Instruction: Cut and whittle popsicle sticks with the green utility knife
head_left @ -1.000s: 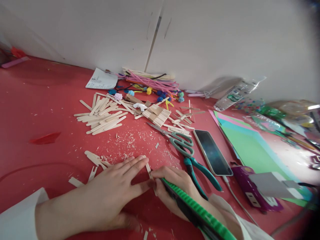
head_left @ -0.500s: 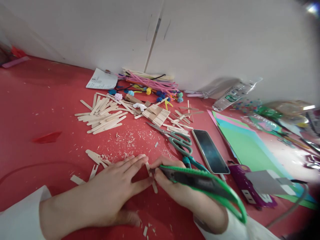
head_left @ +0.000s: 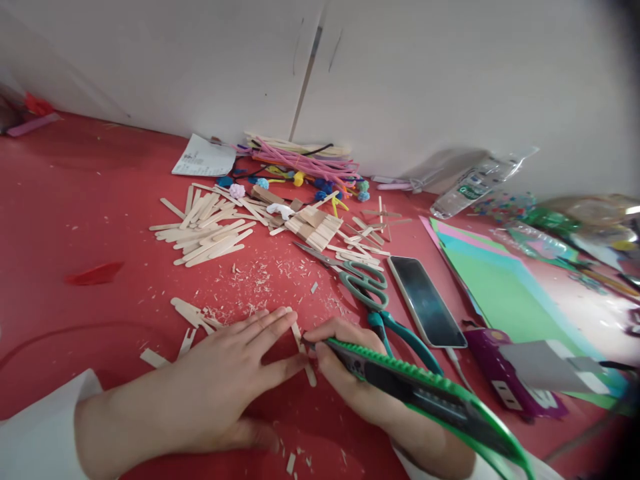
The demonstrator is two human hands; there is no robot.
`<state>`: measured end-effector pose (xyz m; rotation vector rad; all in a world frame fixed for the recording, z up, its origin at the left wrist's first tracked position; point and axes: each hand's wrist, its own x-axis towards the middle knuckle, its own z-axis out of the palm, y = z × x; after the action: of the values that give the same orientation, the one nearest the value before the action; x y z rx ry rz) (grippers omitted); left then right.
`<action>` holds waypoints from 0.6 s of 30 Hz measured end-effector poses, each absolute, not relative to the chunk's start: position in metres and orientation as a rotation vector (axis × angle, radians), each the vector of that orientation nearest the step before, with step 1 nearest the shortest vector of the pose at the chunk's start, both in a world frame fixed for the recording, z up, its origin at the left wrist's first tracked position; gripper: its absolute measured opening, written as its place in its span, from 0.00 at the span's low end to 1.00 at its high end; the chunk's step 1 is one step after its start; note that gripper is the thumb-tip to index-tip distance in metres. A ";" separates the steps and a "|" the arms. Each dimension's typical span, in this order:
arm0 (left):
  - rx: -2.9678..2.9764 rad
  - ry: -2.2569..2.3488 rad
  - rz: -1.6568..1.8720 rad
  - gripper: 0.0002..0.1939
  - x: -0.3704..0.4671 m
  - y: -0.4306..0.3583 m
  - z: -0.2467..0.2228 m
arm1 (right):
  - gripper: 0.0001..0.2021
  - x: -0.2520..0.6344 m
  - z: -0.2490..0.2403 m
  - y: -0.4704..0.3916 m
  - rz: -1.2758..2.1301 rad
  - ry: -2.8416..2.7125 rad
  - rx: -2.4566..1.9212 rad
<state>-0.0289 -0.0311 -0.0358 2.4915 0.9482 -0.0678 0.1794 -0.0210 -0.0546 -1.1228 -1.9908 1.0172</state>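
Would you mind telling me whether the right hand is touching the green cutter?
Touching: the head view shows the right hand gripping the green cutter near its front end.

Bare pale wood craft sticks, matt; glossy, ridged green plastic cutter; shiny phone screen

Red table: pipe cleaners, paper slip by far edge; stick pile nearer; scissors, phone, coloured sheets rightward
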 end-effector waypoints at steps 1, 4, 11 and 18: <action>2.498 0.948 -0.066 0.40 -0.029 -0.031 -0.037 | 0.06 0.179 -0.056 -0.021 0.988 -2.001 -1.102; 2.514 0.956 -0.074 0.40 -0.030 -0.032 -0.039 | 0.05 0.178 -0.058 -0.022 0.903 -2.045 -1.070; 2.517 0.965 -0.043 0.35 -0.030 -0.032 -0.037 | 0.08 0.175 -0.051 -0.022 0.758 -2.245 -1.040; 2.540 0.935 0.059 0.38 -0.034 -0.033 -0.043 | 0.08 0.170 -0.044 -0.015 0.931 -2.275 -1.078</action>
<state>-0.0336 -0.0335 -0.0430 2.5402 0.9350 0.0589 0.1702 -0.0154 -0.0438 -1.0782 -2.2752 0.9306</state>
